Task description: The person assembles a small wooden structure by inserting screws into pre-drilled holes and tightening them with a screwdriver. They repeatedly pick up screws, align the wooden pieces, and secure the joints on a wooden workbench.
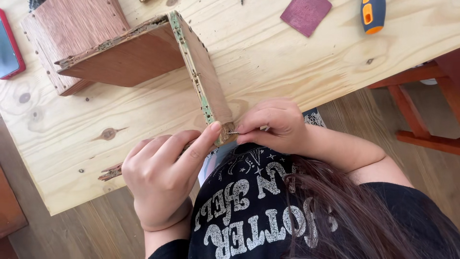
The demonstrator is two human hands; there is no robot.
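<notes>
Head view showed our left hand [160,175] bracing the wooden panel [203,79], which ran lengthwise from the table's near edge away; our right hand [273,125] pinched a nail [232,133] lying sideways at its near end.

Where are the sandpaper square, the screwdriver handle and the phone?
sandpaper square [305,14], head view, middle of its maroon face.
screwdriver handle [373,14], head view, blue and orange grip.
phone [8,48], head view, screen inside the red case.
</notes>
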